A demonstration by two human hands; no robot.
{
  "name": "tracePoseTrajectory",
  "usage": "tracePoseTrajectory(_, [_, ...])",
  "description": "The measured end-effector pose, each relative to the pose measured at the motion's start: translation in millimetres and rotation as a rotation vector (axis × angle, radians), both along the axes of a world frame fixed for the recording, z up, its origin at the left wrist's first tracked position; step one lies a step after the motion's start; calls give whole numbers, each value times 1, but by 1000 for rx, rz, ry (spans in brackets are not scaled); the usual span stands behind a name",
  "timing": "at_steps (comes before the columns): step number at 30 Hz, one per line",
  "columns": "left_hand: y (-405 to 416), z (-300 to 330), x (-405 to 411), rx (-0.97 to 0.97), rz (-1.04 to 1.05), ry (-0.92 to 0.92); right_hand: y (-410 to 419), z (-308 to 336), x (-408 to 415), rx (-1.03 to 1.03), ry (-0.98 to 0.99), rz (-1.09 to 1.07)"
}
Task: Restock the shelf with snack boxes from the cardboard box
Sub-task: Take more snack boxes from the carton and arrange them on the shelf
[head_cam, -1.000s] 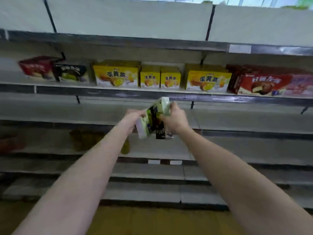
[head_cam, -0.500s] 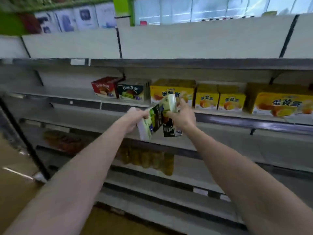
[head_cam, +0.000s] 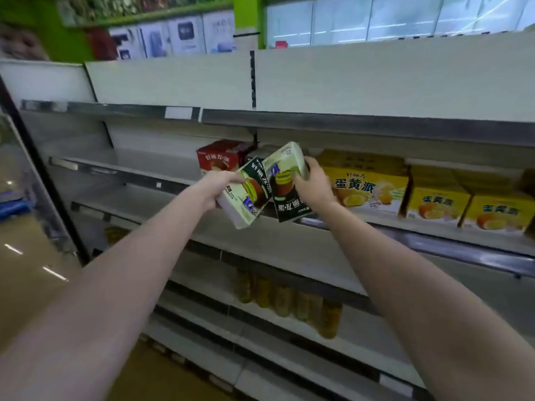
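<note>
Two green boxes are held up, tilted, in front of the shelf (head_cam: pixel 362 221): the left hand (head_cam: pixel 215 188) grips the left box (head_cam: pixel 246 195), and the right hand (head_cam: pixel 314 186) curls round the right box (head_cam: pixel 285 183). Their near edges touch or overlap. Behind them stand a red box (head_cam: pixel 217 159) and yellow boxes (head_cam: pixel 367 183).
</note>
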State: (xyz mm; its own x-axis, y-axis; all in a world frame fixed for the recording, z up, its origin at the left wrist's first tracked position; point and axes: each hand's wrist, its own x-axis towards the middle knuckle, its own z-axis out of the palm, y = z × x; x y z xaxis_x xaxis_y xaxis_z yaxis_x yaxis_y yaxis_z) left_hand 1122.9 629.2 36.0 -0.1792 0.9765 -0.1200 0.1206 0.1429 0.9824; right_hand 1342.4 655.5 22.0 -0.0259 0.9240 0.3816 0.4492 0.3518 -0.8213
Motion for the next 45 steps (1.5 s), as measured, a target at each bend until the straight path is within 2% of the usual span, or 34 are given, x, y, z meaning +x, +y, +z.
tracePoseTrajectory(13, [38,3,-176,-79,-179,68,56,11,-165,-48,159,76])
tracePoseTrajectory(17, [67,8,-239,-80,-111,86,81,8,-241,-13,155,95])
tracePoseTrajectory(21, [102,19,-301,-75,-25,123,107,17,-306,2,118,26])
tracePoseTrajectory(25, [137,26,-354,31,61,135,141,21,-364,-4,38,-42])
tracePoseTrajectory(29, [166,28,-390,42,106,82,170,19,-408,-32,26,-106])
tracePoseTrajectory(33, [199,28,-412,149,137,62,204,16,-442,69,-127,-125])
tracePoseTrajectory(37, [243,26,-435,158,195,172,249,21,-454,134,-449,-196])
tracePoseTrajectory(39, [264,23,-445,150,151,143,277,23,-453,132,-558,-198])
tracePoseTrajectory(41, [280,21,-448,153,121,155,304,22,-453,133,-640,-189])
tracePoseTrajectory(45, [308,21,-452,121,90,296,346,13,-465,124,-732,-114])
